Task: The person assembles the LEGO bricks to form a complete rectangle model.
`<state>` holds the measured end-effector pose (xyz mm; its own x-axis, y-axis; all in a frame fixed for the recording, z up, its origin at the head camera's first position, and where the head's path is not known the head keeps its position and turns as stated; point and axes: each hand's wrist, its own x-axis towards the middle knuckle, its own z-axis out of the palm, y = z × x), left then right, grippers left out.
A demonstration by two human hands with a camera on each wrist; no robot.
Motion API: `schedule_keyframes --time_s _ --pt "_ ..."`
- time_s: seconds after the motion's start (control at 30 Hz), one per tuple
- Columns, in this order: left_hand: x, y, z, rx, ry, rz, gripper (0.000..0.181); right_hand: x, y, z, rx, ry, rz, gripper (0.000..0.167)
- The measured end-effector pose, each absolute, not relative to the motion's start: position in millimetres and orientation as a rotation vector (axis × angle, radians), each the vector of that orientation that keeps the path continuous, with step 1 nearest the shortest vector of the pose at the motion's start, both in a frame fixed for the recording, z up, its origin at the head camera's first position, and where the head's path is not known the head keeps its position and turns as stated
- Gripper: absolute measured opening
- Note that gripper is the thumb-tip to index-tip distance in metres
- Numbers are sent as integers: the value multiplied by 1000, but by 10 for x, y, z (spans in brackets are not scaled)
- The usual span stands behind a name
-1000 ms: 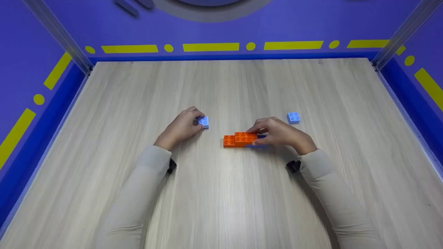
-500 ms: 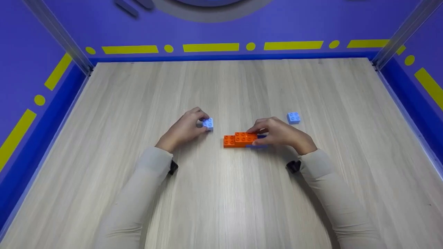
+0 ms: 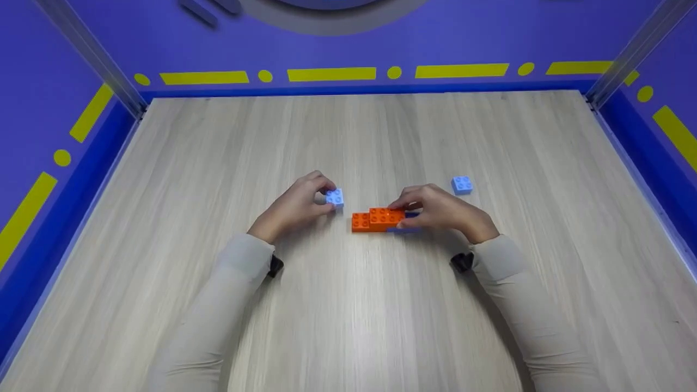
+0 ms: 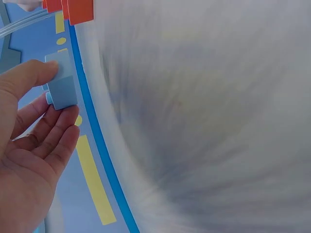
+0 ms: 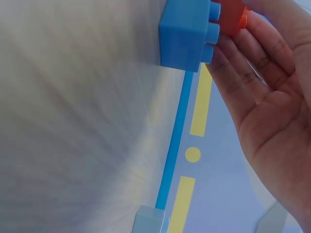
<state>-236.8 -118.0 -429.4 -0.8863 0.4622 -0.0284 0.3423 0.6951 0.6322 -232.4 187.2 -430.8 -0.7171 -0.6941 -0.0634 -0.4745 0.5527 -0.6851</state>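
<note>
My left hand (image 3: 297, 206) pinches a light blue building brick (image 3: 335, 198) between thumb and fingers. In the left wrist view the thumb presses one side of that light blue brick (image 4: 62, 80), and it looks raised off the table. To its right, on the table, sits a low stack: an orange brick (image 3: 360, 222) at the left end, a longer orange brick (image 3: 380, 219) on top, and a dark blue brick (image 5: 184, 36) under its right end. My right hand (image 3: 444, 212) grips the upper orange brick at its right end, hiding part of the dark blue one.
Another light blue brick (image 3: 462, 185) lies on the wooden table (image 3: 348, 305) behind my right hand; the right wrist view shows part of this light blue brick (image 5: 148, 221) too. Blue walls (image 3: 337, 51) with yellow marks border the table at the back and sides.
My left hand has moved right and slightly nearer to me with the light blue brick, closing the gap to the orange stack. The right hand and the stack have stayed in place.
</note>
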Motion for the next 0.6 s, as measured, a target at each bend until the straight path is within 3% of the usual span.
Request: schedule_keyframes --time_s 0.6 --pt "-2273 -1048 -4252 824 2671 1013 29 -2325 1870 -4314 -942 2479 -925 32"
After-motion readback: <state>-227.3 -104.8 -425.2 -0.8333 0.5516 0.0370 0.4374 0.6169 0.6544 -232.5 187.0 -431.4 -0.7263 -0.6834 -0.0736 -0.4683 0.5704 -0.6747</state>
